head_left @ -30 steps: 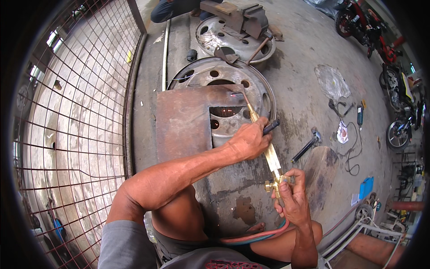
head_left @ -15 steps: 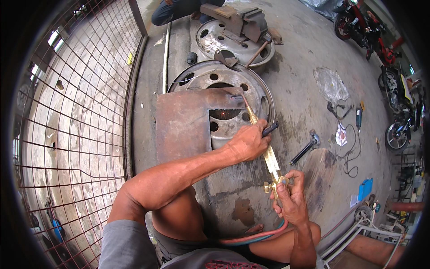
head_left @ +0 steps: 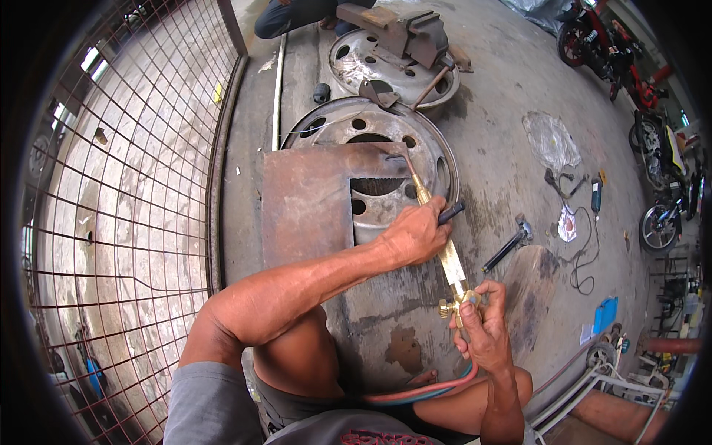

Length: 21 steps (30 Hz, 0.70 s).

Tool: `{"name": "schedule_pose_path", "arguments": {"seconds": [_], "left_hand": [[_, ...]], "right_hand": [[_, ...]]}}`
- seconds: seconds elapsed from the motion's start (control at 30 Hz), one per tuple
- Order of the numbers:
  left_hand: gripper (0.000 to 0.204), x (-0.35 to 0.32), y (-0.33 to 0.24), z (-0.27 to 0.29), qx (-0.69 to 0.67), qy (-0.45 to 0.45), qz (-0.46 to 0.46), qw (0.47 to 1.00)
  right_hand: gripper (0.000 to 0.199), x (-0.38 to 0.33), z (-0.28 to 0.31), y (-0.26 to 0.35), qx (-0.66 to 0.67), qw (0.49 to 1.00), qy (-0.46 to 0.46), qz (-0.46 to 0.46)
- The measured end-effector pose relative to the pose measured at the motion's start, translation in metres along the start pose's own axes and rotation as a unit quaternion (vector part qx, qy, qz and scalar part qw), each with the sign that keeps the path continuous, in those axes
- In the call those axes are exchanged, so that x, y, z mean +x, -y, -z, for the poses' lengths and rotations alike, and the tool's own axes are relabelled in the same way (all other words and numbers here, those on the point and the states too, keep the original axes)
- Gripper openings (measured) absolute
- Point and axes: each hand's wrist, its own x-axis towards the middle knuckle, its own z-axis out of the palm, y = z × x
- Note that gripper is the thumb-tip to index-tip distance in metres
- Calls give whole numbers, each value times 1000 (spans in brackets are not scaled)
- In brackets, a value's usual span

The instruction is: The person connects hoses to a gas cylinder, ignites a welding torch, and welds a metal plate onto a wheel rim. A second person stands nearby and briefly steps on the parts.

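A brass cutting torch (head_left: pixel 452 268) slants across the middle, its narrow tip over the cut end of a rusty steel plate (head_left: pixel 308 196). My left hand (head_left: pixel 415 233) is closed round the torch's neck; a short black rod, perhaps a lever or handle, sticks out beside the fist. My right hand (head_left: pixel 486 326) grips the rear of the torch at its brass valve knobs, thumb on one of them. Red and blue-green hoses (head_left: pixel 426 389) run from the torch's back end across my lap. Beneath the plate lies a steel wheel rim (head_left: pixel 337 115), visible through the plate's notch. No flame shows clearly.
A bench vise (head_left: pixel 419 37) rests on a second wheel rim (head_left: pixel 356 65), with a hammer (head_left: pixel 432 87) leaning there. Another hammer (head_left: pixel 508 245) lies on the floor at right. A wire-mesh gate (head_left: pixel 141 185) stands left. Motorcycles (head_left: pixel 656 215) are parked far right; a person squats (head_left: pixel 285 18) beyond.
The view has shifted slightly, so the scene sits a little to the right. A small orange spark in the plate's notch is gone. Both hands keep their hold on the torch.
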Motion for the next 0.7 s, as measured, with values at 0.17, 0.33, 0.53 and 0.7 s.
{"name": "schedule_pose_path", "arguments": {"seconds": [0.17, 0.33, 0.53, 0.7], "left_hand": [[25, 0, 1, -1, 3, 4, -8, 1000], [25, 0, -3, 1, 1, 17, 5, 1000], [31, 2, 1, -3, 8, 16, 10, 1000], [30, 1, -1, -3, -4, 18, 22, 1000]], "right_hand": [[39, 0, 1, -2, 4, 1000, 2, 3], [41, 1, 2, -2, 5, 1000, 2, 0], [41, 0, 1, -1, 0, 1000, -6, -8], [41, -1, 2, -1, 4, 1000, -6, -5]]}}
